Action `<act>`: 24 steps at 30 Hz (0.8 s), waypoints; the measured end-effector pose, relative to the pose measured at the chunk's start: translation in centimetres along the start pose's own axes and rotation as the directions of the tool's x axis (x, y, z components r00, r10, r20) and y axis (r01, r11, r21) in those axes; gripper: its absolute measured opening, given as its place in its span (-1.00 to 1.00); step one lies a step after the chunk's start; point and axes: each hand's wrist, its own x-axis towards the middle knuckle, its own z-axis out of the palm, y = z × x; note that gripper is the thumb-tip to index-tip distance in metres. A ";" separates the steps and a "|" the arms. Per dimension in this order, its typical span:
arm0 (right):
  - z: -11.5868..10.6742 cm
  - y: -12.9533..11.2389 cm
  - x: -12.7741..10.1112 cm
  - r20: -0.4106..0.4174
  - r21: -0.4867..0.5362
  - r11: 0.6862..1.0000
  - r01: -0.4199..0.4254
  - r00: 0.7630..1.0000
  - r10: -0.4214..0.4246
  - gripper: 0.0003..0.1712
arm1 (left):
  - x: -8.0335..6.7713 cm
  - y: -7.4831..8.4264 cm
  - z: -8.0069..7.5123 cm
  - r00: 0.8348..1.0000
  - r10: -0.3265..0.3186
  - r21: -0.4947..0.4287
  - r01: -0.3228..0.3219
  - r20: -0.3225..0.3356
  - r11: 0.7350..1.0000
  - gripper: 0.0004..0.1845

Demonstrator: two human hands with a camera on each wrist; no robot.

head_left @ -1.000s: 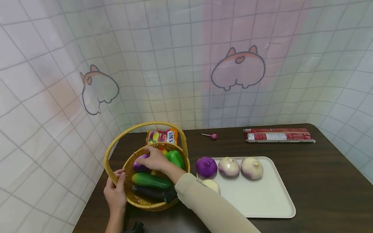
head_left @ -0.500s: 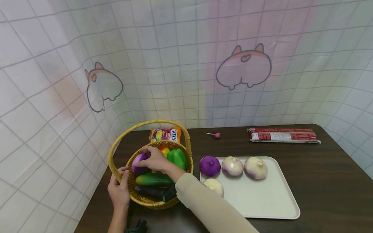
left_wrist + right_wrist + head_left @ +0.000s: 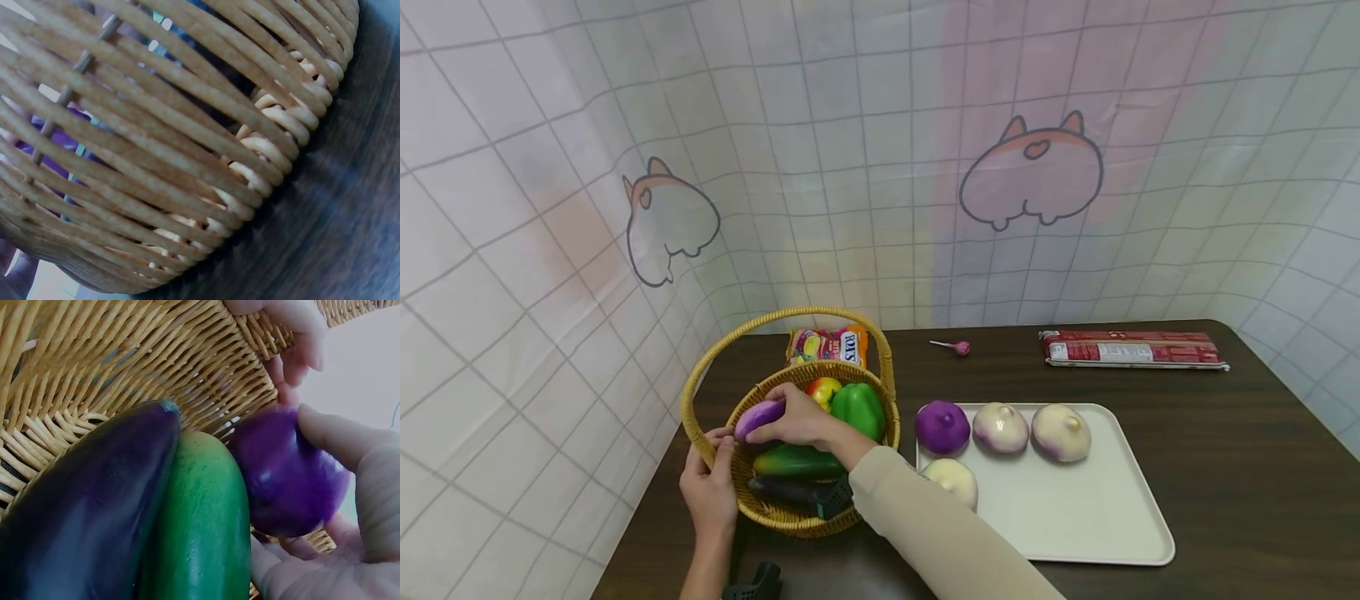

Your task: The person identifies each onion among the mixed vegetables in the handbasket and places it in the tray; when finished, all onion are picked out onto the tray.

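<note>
Fingers and thumb of my right hand pinch a round purple onion at the left inside of the wicker basket. My left hand grips the basket's left rim near the foot of its arched handle. Below the right hand, a green cucumber lies against a dark eggplant. Towards the far side of the basket sit a green bell pepper and a red-yellow fruit. The left wrist view shows the basket's woven outside, purple glimpsed through the slats.
A white tray stands right of the basket, bearing a purple onion and several whitish ones. Behind are an orange candy bag, a lollipop and a long red packet. A tiled-pattern cloth rises behind the table.
The purple onion has tilted and shifted up toward the basket's left rim in my right hand, baring more of the red-yellow fruit. My left hand keeps its hold; the head view has swung slightly left.
</note>
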 end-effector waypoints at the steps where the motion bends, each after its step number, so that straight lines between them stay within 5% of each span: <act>1: 0.0 0.0 0.0 0.003 0.002 1.000 0.000 1.000 0.000 -0.32 | 0.0 -0.4 0.0 1.000 -0.007 -0.003 0.007 -0.003 1.000 -0.80; 7: -0.2 0.2 -0.3 0.052 -0.006 1.000 0.022 0.998 -0.021 -0.41 | 0.4 -3.3 0.0 1.000 -0.015 -0.008 0.015 -0.018 1.000 -0.78; 14: -0.2 -0.1 -0.6 0.047 -0.001 1.000 0.027 0.999 -0.027 -0.43 | 0.6 -3.5 0.2 1.000 0.011 0.011 -0.011 -0.018 1.000 -0.80; 24: -0.6 -2.6 -1.9 -0.086 -0.261 0.963 0.068 0.992 -0.093 -0.27 | 0.8 -3.3 -0.3 0.998 0.053 0.067 -0.051 -0.020 0.996 -0.79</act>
